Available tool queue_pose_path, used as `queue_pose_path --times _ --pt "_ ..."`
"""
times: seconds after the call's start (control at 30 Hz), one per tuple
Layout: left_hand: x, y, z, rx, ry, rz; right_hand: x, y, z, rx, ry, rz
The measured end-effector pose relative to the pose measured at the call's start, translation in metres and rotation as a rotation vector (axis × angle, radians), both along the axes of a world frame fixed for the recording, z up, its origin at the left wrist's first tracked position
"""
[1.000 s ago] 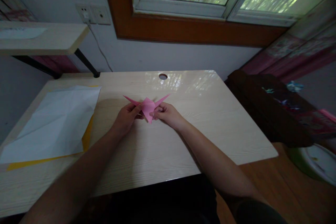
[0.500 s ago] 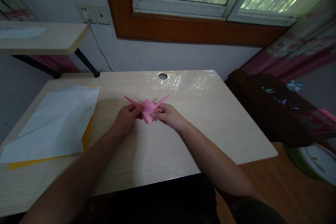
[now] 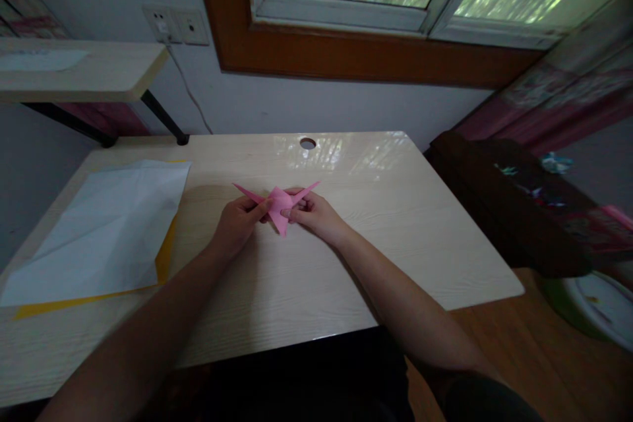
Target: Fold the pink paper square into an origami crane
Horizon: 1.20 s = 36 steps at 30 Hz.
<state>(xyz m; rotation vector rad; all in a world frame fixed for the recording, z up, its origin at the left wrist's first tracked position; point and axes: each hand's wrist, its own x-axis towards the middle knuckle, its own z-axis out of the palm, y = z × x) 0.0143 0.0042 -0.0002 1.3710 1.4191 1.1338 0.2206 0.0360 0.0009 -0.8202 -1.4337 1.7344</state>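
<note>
At the left of the desk [image 3: 405, 237], a creased white sheet [image 3: 103, 231] lies over a yellow sheet [image 3: 165, 257]. My left forearm crosses close to their near right corner, so a careless sweep of that elbow could drag or crumple them. Next comes my left hand [image 3: 241, 216], thumb on top, pinching the left side of the pink folded paper [image 3: 280, 201]. One slim point slants out to the far left past my knuckles; if I squeezed too hard there, I might bend it. The paper itself sits mid-desk, between my hands, one tip facing near; I can't tell whether it touches the surface. My right hand [image 3: 312, 214] pinches its right side, thumb across the front, beneath the other slim point. Pulling my hands apart unevenly could, I judge, tear a fold or skew the body.
</note>
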Motion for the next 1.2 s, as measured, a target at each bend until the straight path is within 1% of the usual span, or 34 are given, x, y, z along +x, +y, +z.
queue_pose_path --times 0.13,0.2,0.33,0.53,0.67,0.9,1.03,1.1,1.2 --pt "0.002 -0.001 0.000 0.000 0.000 -0.043 -0.002 0.001 -0.003 0.055 -0.061 -0.133" --pt "0.003 -0.001 0.001 -0.008 0.000 -0.045 -0.002 0.002 -0.004 0.064 -0.075 -0.163" --pt "0.004 -0.002 0.003 -0.013 0.009 -0.048 -0.002 0.003 -0.006 0.050 -0.046 -0.170" --pt "0.005 -0.001 0.006 -0.047 -0.028 -0.065 0.000 0.005 -0.009 0.039 0.025 -0.125" --pt "0.005 0.000 0.004 -0.075 -0.025 -0.112 0.001 0.004 -0.009 0.056 0.013 -0.158" --pt "0.006 0.000 0.005 -0.049 0.018 -0.148 -0.001 0.002 -0.007 0.075 -0.009 -0.178" --pt "0.007 0.002 0.003 -0.070 -0.049 -0.123 -0.002 0.001 -0.004 0.099 -0.026 -0.215" --pt "0.009 0.003 0.003 -0.098 -0.117 -0.155 -0.001 0.001 -0.003 0.111 -0.044 -0.245" --pt "0.013 0.002 0.004 -0.152 -0.183 -0.241 -0.001 0.003 -0.003 0.122 -0.052 -0.293"
